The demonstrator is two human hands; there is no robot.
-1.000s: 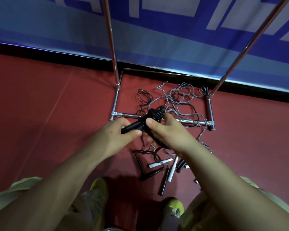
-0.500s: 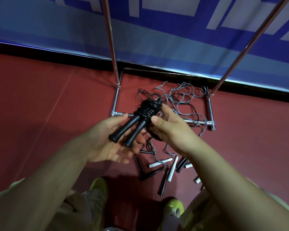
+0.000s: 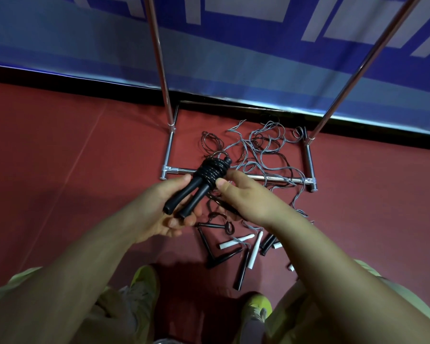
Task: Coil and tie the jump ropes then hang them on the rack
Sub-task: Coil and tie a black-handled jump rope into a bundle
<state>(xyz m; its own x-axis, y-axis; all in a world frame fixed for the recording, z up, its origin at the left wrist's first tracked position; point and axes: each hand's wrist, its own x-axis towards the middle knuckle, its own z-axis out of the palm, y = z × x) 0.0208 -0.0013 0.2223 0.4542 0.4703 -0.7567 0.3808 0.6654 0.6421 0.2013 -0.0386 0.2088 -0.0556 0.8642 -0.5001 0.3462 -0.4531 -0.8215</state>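
now bundle [image 3: 210, 173] barely shifted upward

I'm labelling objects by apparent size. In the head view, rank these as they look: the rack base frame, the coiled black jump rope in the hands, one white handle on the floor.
1. Rack base frame, largest.
2. Coiled black jump rope, though nearness to the camera enlarges it.
3. White handle, smallest.

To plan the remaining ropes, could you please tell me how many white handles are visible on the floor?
4: a slanted handle, an upright handle beside it, a stub by the black handles, and another stub at the right forearm. The arm may hide more.
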